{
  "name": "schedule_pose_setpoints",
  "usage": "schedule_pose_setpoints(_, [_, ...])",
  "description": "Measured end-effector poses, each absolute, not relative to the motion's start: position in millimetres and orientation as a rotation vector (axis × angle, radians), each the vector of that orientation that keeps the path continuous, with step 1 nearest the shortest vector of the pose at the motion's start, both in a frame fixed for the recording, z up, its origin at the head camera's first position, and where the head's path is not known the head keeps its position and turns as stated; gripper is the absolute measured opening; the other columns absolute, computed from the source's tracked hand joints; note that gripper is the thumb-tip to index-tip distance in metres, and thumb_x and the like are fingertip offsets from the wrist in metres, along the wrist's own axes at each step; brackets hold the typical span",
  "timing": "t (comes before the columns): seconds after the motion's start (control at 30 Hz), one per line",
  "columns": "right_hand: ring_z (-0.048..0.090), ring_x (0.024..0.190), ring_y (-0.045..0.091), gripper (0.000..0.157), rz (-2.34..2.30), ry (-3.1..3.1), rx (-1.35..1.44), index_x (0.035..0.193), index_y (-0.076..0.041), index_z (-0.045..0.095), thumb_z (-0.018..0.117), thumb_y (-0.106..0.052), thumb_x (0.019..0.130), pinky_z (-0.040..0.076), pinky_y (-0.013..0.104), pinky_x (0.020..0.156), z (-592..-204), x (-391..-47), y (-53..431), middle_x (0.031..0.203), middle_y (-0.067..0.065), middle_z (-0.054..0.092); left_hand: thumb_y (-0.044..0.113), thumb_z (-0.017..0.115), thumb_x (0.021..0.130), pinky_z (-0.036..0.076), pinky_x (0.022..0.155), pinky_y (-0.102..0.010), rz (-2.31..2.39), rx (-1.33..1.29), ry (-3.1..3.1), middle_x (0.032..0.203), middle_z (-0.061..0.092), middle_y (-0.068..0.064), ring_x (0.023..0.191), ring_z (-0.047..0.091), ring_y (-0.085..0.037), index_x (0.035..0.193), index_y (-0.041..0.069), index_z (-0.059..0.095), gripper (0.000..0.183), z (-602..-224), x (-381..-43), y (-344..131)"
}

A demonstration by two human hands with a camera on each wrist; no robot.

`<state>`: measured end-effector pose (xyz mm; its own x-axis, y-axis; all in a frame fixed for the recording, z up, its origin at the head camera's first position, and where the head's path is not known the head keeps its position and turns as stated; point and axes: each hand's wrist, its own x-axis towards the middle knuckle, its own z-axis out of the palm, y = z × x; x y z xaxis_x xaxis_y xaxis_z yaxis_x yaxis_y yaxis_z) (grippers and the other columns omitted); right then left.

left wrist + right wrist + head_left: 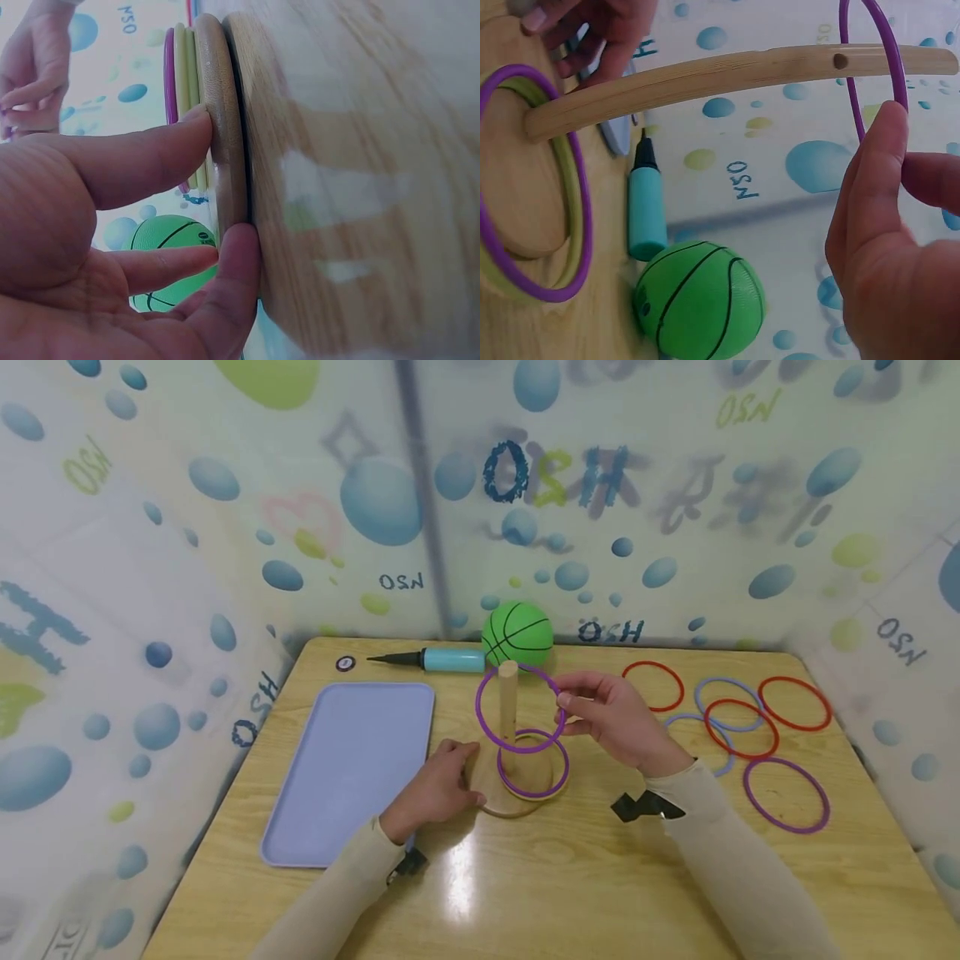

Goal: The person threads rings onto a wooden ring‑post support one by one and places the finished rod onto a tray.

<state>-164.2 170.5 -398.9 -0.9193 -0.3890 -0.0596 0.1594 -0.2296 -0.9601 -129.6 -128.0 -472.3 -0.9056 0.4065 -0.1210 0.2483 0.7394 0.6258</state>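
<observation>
A wooden peg [508, 702] stands upright on a round wooden base [491, 802]. My left hand [438, 785] grips the base's left edge, thumb on top and fingertips at the rim, as the left wrist view shows. With thumb and fingers, my right hand [618, 722] pinches a purple ring [898, 67]. That ring is around the peg near its top, raised well above the base. Lower down, another purple ring [585, 202] lies around the peg over yellow-green rings [182, 67] on the base.
Right of the stand lie several loose rings: red [795, 727], light blue [701, 689] and purple [825, 810]. A lavender tray [352, 760] is at left. Behind are a blue hand pump [453, 660], a green ball [517, 631] and a small black-and-white disc [345, 664]. A patterned wall borders the table.
</observation>
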Motion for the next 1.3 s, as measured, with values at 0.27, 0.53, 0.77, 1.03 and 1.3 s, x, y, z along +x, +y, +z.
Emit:
schedule_pose_setpoints(0.27, [0.071,0.086,0.009,0.021,-2.101,1.798,-0.177,0.124,-0.004,0.069,0.064,-0.003,0.104,0.064,0.031,0.078,-429,-164,176,0.099,-0.002,0.068,0.018,0.092,0.081,0.054,0.095,-0.046,0.926,0.508,2.690,0.141,0.054,-0.026,0.098,0.059,-0.023,0.156,-0.003,0.047,0.089,-473,-131,-127])
schedule_pose_setpoints(0.53, [0.070,0.092,0.014,0.037,-1.976,1.905,-0.146,0.136,0.013,0.056,0.063,-0.003,0.104,0.064,0.033,0.079,-450,-165,180,0.103,0.000,0.068,0.019,0.092,0.080,0.055,0.095,-0.047,0.918,0.516,2.705,0.139,0.055,-0.026,0.099,0.060,-0.023,0.154,-0.004,0.048,0.089,-474,-132,-126])
schedule_pose_setpoints(0.77, [0.070,0.098,0.019,0.043,-1.893,1.948,-0.155,0.142,0.017,0.052,0.061,-0.003,0.105,0.065,0.036,0.081,-459,-171,184,0.117,0.018,0.068,0.018,0.092,0.080,0.055,0.095,-0.045,0.918,0.480,2.721,0.139,0.055,-0.025,0.097,0.060,-0.022,0.154,-0.004,0.048,0.089,-474,-134,-128])
schedule_pose_setpoints(1.03, [0.071,0.093,0.016,0.037,-1.813,2.006,-0.112,0.137,0.014,0.058,0.062,-0.002,0.104,0.065,0.036,0.078,-470,-169,186,0.125,0.028,0.067,0.017,0.093,0.080,0.055,0.095,-0.045,0.930,0.497,2.711,0.140,0.055,-0.027,0.100,0.060,-0.023,0.153,-0.006,0.048,0.089,-474,-133,-129])
schedule_pose_setpoints(1.3, [0.072,0.091,0.016,0.035,-1.742,2.068,-0.135,0.133,0.011,0.063,0.066,-0.006,0.102,0.065,0.036,0.078,-481,-166,190,0.117,0.025,0.070,0.017,0.092,0.080,0.054,0.095,-0.046,0.931,0.531,2.711,0.137,0.056,-0.027,0.102,0.059,-0.025,0.152,-0.008,0.049,0.088,-474,-131,-127])
